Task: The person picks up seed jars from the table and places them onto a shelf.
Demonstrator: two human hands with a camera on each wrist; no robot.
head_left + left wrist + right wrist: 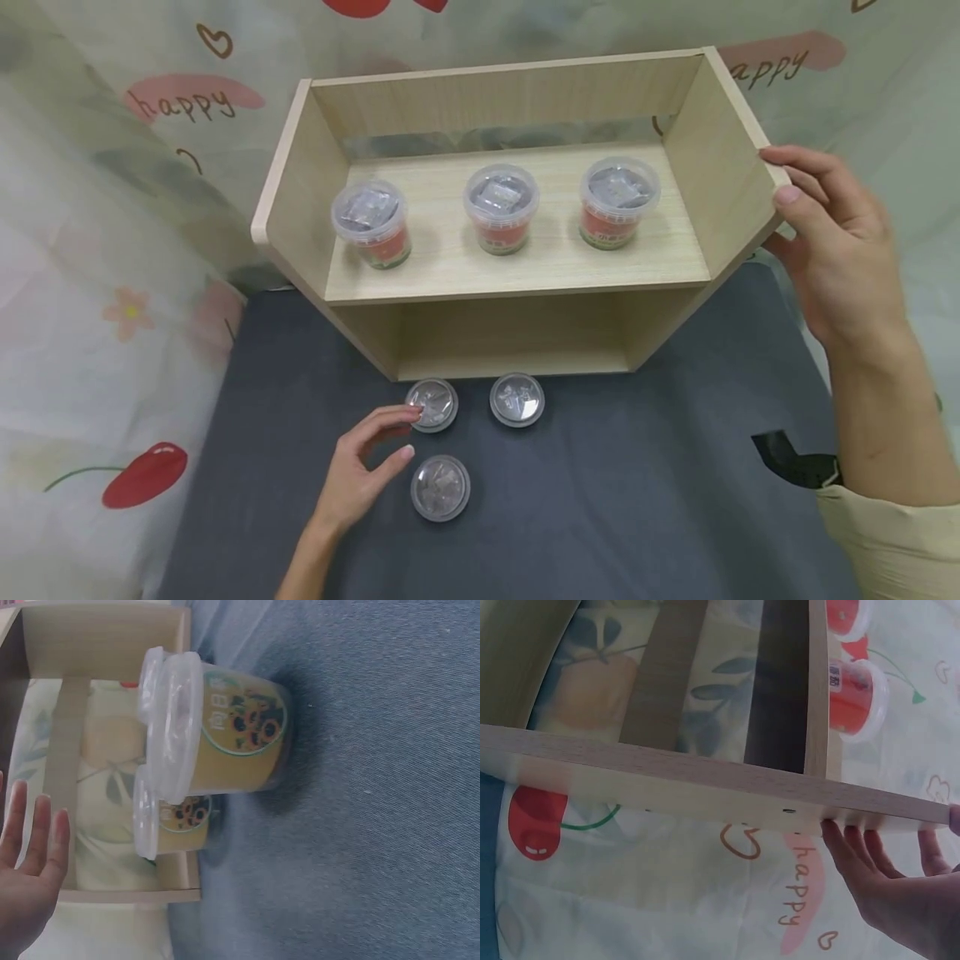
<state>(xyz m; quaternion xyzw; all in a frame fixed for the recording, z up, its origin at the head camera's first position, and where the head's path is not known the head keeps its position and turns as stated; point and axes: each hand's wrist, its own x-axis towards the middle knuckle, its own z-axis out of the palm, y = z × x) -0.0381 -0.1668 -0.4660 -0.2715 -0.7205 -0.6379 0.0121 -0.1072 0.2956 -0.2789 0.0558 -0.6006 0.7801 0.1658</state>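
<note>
- The shelf [510, 96] is pinched at its right side panel between the right hand's [847, 233] thumb and fingers.
- The left hand [356, 482], thumb and fingers spread, is held beside the yellow tubs [236, 765].
- Those three (two nearer the shelf) are set on the cloth [600, 483].
- Three red tubs [502, 237] are lined up on the upper board [435, 279].

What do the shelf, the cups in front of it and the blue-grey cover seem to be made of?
Shelf: pale wood or wood-look board, smooth and matt; fine grain lines show.
Cups: probably plastic, shiny; the lids catch light and are see-through.
Cover: seems woven cloth with a dull finish; the left wrist view shows a fine weave.
</note>
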